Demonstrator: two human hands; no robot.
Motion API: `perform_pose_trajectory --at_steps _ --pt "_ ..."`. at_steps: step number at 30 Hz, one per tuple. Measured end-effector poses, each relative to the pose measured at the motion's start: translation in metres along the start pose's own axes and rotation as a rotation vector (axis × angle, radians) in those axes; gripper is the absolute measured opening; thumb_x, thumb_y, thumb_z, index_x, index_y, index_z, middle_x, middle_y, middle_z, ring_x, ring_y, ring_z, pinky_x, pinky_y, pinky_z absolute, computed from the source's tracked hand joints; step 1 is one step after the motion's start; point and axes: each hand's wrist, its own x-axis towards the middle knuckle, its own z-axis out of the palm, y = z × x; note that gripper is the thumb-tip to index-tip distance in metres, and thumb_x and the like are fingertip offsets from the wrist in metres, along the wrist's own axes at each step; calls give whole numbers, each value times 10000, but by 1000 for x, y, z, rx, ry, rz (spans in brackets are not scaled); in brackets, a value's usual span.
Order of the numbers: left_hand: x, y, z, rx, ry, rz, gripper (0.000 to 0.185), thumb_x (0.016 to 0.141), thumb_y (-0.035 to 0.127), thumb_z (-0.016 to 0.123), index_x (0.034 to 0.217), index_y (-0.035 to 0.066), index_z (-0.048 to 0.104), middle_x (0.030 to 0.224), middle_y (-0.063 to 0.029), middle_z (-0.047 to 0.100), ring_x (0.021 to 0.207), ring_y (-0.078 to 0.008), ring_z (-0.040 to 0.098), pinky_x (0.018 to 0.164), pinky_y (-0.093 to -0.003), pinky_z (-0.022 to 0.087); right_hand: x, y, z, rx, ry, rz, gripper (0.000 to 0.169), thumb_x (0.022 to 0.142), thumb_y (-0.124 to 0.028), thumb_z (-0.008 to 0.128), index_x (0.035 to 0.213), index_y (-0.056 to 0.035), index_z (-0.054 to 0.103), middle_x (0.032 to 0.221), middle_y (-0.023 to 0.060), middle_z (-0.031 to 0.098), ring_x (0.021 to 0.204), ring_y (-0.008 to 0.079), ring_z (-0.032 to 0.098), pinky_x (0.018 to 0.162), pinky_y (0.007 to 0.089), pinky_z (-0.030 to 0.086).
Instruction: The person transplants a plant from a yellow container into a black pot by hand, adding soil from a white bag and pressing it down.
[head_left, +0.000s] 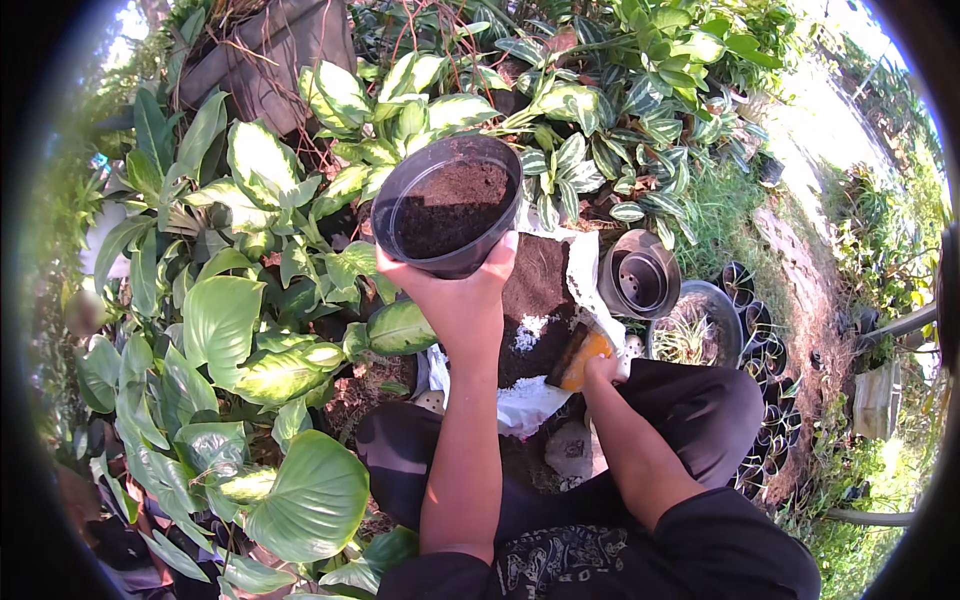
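A black plastic plant pot (457, 259), partly filled with dark soil (450, 210), is held up by my left hand (465, 300), fingers spread under its near side. Sunlight falls on the far part of that soil. Lower and to the right, my right hand (602, 369) grips an orange scoop (589, 358) with a dark, soil-stained edge. The scoop rests at the right side of an open white sack (585, 274). Inside the sack lies dark potting soil (536, 281) with patches of white granules (531, 332). My fingers partly hide the scoop's handle end.
Nested empty pots (640, 274) stand right of the sack, beside a round basin (731, 315) holding a spiky plant (682, 337). Several small black pots (757, 319) line the dirt path (795, 262). Leafy dieffenbachia (259, 165) crowds the left; my crossed legs (697, 420) flank the sack.
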Motion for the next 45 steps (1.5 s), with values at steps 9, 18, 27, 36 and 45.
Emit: perform_pose_trajectory --at_steps 9,18,27,36,45 --pt "2 1 -15 113 11 -37 1010 649 -53 794 1429 50 160 1321 -163 390 1181 -235 502 1003 -355 455 -13 -29 -7 35 -170 -189 343 917 -164 566 1222 -18 626 1045 150 692 945 301 674 839 386 514" --pt "0 13 -22 110 -18 78 1060 646 1 855 1429 36 140 1359 -174 369 1233 -248 466 1027 -365 432 12 -36 -12 -101 -243 -397 324 846 -162 686 1097 42 685 852 126 701 774 244 678 708 381 515" --pt "6 26 -36 113 29 178 1011 664 23 858 1407 17 173 1340 -161 380 1208 -232 458 1035 -367 400 -84 -167 -63 582 -568 -562 123 918 -139 634 826 -58 633 630 -32 541 473 80 424 454 266 325" --pt "6 32 -29 22 9 152 1002 677 9 849 1412 15 168 1347 -163 380 1219 -234 456 1040 -373 411 -20 -116 -32 230 -267 -620 168 907 -171 654 855 -11 660 657 8 584 527 90 497 473 288 373" --pt "9 17 -31 56 20 181 1020 659 22 861 1412 8 173 1349 -169 380 1222 -242 455 1052 -368 395 -83 -189 -83 674 -510 -549 126 927 -80 594 950 31 646 846 51 662 750 119 576 712 300 456"
